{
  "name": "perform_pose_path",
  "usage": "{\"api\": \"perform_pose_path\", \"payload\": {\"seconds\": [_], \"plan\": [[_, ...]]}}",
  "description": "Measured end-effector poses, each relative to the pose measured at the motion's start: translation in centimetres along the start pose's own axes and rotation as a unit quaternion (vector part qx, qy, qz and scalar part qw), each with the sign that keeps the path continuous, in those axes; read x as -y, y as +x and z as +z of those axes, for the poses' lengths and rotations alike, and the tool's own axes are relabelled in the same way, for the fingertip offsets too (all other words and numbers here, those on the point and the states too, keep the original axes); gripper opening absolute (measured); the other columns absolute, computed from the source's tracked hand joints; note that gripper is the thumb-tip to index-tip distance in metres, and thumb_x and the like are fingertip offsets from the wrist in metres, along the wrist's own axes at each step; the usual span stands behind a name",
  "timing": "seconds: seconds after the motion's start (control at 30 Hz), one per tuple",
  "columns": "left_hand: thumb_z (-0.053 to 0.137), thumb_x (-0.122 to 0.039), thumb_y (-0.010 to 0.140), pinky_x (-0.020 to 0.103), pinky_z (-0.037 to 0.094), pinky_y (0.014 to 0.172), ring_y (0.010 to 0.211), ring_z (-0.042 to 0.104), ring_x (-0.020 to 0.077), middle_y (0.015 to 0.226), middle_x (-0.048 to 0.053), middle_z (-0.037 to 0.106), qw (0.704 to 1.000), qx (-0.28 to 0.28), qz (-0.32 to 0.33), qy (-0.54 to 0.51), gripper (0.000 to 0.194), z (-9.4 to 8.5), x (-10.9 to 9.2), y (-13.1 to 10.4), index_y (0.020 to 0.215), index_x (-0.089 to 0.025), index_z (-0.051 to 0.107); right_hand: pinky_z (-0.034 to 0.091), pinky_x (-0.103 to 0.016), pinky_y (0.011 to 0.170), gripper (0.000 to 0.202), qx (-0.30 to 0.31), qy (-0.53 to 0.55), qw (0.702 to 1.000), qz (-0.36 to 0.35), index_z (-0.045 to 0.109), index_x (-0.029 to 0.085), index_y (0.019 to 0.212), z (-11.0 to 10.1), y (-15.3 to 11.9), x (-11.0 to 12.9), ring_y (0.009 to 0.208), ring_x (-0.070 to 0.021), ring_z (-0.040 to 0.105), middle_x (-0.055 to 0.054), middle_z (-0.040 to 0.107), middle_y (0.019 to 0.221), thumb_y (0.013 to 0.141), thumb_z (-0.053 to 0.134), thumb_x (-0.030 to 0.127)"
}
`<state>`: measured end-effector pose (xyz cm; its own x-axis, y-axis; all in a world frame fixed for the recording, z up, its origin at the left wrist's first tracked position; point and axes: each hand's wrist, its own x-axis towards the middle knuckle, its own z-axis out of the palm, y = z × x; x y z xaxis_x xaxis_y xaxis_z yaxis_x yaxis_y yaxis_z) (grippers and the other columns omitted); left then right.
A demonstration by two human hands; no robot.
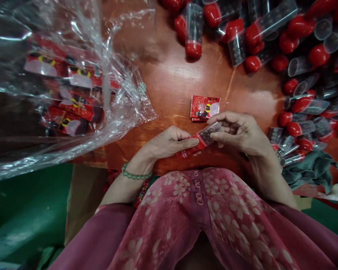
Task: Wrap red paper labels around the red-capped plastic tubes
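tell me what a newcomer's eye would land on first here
Probably the jumbled pile of red-ended clear tubes filling the upper right. Next, the shiny crinkled plastic at left, with red printed pieces showing through. Then, at centre, the left hand grips a red-and-clear tube, the right hand at its clear end.

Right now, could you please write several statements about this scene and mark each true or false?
1. The left hand holds the red end of a small container. True.
2. The right hand is away from the container. False: its fingers are at the clear end.
3. The green bracelet is on the right wrist. False: the bracelet is on the left wrist.
4. Red printed cards lie on the table, just beyond the hands. True.
5. The red-capped tubes are piled at the picture's left. False: they are at the upper right.
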<state>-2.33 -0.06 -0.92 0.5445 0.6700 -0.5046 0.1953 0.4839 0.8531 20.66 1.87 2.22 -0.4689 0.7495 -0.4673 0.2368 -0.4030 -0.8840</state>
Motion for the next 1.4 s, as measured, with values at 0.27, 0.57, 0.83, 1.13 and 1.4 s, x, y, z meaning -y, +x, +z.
{"api": "perform_pose_path", "payload": {"seconds": [0.27, 0.57, 0.83, 1.13, 1.4], "plan": [[0.062, -0.056, 0.085, 0.021, 0.034, 0.053, 0.056, 0.044, 0.0084, 0.063, -0.001, 0.057, 0.999, 0.028, -0.015, 0.012, 0.045, 0.8, 0.3, -0.1, 0.077, -0.012, 0.072, 0.051, -0.024, 0.062, 0.022, 0.016, -0.081, 0.996, -0.034, 0.069, 0.02, 0.103, 0.1, -0.1, -0.9, 0.068, -0.0124, 0.064, 0.0, 0.072, 0.083, 0.084, 0.072, 0.032], [0.068, -0.049, 0.082, 0.022, 0.026, 0.049, 0.051, 0.033, 0.0074, 0.055, -0.005, 0.044, 0.991, 0.001, -0.015, 0.133, 0.035, 0.1, -0.1, -1.2, 0.075, -0.015, 0.072, 0.047, -0.023, 0.061, 0.023, 0.008, -0.069, 0.996, -0.061, 0.069, 0.02, 0.103, 0.6, -0.1, -1.4, 0.066, -0.0112, 0.059, 0.002, 0.067, 0.081, 0.083, 0.072, 0.03], [0.061, -0.054, 0.083, 0.024, 0.021, 0.047, 0.052, 0.028, 0.0074, 0.056, -0.005, 0.032, 0.994, 0.061, -0.035, 0.079, 0.045, 1.5, -0.1, 0.1, 0.059, -0.016, 0.055, 0.049, -0.026, 0.069, 0.014, 0.095, -0.135, 0.979, -0.118, 0.07, 0.019, 0.101, 0.8, 0.0, -1.6, 0.072, -0.0127, 0.062, 0.0, 0.071, 0.085, 0.088, 0.065, 0.02], [0.063, -0.062, 0.083, 0.021, 0.029, 0.051, 0.054, 0.037, 0.0068, 0.059, -0.005, 0.044, 0.998, 0.046, -0.035, 0.038, 0.049, 0.0, -0.3, -1.3, 0.069, -0.015, 0.059, 0.055, -0.03, 0.075, 0.033, 0.014, -0.036, 0.997, -0.062, 0.071, 0.023, 0.12, 0.9, -0.1, -2.1, 0.081, -0.0142, 0.064, -0.003, 0.068, 0.098, 0.088, 0.069, 0.031], [0.068, -0.065, 0.079, 0.026, 0.048, 0.068, 0.067, 0.059, 0.0116, 0.073, 0.003, 0.067, 0.995, 0.039, -0.01, -0.094, 0.054, 2.1, 0.6, -1.1, 0.079, -0.011, 0.069, 0.055, -0.031, 0.079, 0.033, 0.016, -0.114, 0.986, -0.121, 0.071, 0.022, 0.122, 1.9, -0.8, -2.1, 0.081, -0.0144, 0.063, -0.003, 0.067, 0.092, 0.09, 0.067, 0.028]]}}
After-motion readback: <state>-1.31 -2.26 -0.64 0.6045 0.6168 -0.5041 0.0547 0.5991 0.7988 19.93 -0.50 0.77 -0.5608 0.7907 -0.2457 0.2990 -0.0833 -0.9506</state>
